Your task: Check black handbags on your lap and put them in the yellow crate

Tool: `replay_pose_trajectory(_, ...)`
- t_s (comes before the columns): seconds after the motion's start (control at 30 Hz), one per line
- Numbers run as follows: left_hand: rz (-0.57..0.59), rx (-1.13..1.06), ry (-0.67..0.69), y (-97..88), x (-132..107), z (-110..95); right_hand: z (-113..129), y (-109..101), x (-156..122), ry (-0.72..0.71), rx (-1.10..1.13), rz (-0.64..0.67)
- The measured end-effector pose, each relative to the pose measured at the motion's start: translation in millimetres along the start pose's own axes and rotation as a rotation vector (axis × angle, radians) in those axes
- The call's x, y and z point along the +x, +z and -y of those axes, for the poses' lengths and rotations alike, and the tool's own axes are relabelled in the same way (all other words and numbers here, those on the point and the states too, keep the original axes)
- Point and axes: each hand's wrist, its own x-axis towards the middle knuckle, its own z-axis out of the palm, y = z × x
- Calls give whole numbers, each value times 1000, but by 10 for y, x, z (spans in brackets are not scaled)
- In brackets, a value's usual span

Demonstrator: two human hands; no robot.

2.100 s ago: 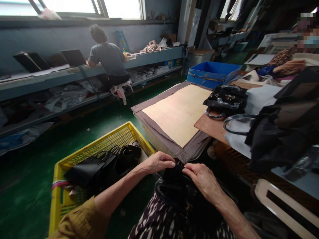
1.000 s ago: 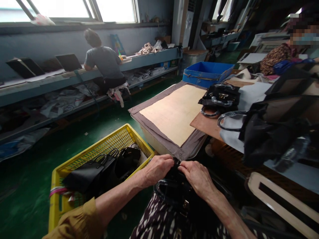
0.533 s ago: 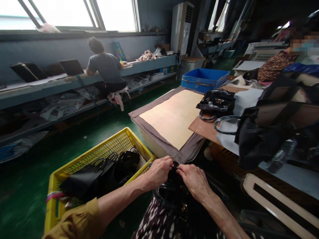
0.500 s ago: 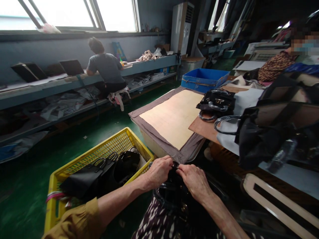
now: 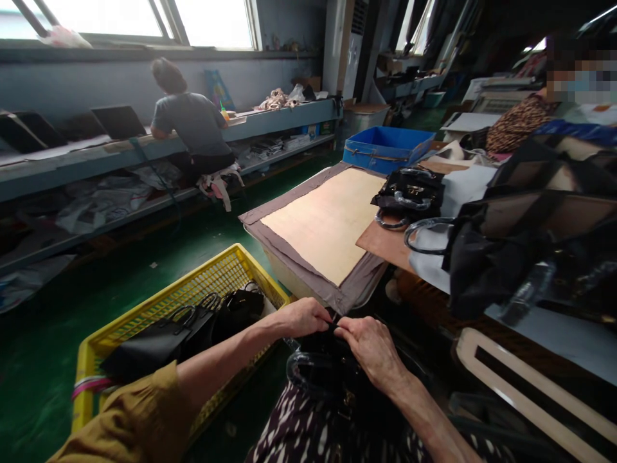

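Observation:
A black handbag [image 5: 332,370] with gold-coloured fittings and a plastic-wrapped handle [image 5: 301,379] rests on my lap. At its far upper edge, my left hand [image 5: 306,317] is closed in a pinch on the bag. Close beside it, my right hand [image 5: 371,347] pinches the same edge, fingertips almost touching the left ones. The exact part between the fingers is dark and cannot be made out. To the left, a yellow plastic basket [image 5: 144,289] holds several black bags [image 5: 164,341].
Ahead stands a bin topped with a cream board [image 5: 318,218]; behind it is a blue crate [image 5: 385,145]. More black bags [image 5: 501,244] crowd the right-hand table. A pale slotted frame [image 5: 535,399] juts in lower right. One person [image 5: 193,122] sits at the long bench, another [image 5: 520,122] at right.
The view has shifted slightly, so the surroundings sit a little further left. Both hands keep their pinch on the bag's edge; the left hand now lies flatter, its wrist more level.

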Motion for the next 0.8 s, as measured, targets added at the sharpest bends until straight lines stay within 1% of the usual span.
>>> replay_pose_trajectory(0.07, -5, 28, 5, 10, -7, -34, 6, -16, -8, 6, 6, 9)
replay_pose_trajectory(0.17, -110, 68, 12, 65, -16, -35, -25, -87, -41, 57, 3, 20)
replay_pose_trajectory(0.23, -179, 81, -12, 96, -34, -22, -102, -158, -85, 127, -9, 25)
replay_pose_trajectory(0.33, -226, 72, -46, 86, -88, -22, -301, -235, -181, 196, 24, 49)
replay_pose_trajectory(0.4, -234, 68, -53, 54, -130, -37, -458, -231, -248, 245, 151, 19)
replay_pose_trajectory(0.5, -245, 78, -51, 20, -179, -58, -666, -156, -325, 342, 410, -29)
replay_pose_trajectory(0.6, -250, 92, -5, 39, -204, -53, -777, -106, -356, 329, 525, 43)
replay_pose_trajectory(0.7, -256, 119, 46, 84, -214, -38, -750, -150, -339, 314, 451, 55)
replay_pose_trajectory(0.8, -263, 126, 82, 110, -232, -35, -622, -247, -295, 361, 289, 23)
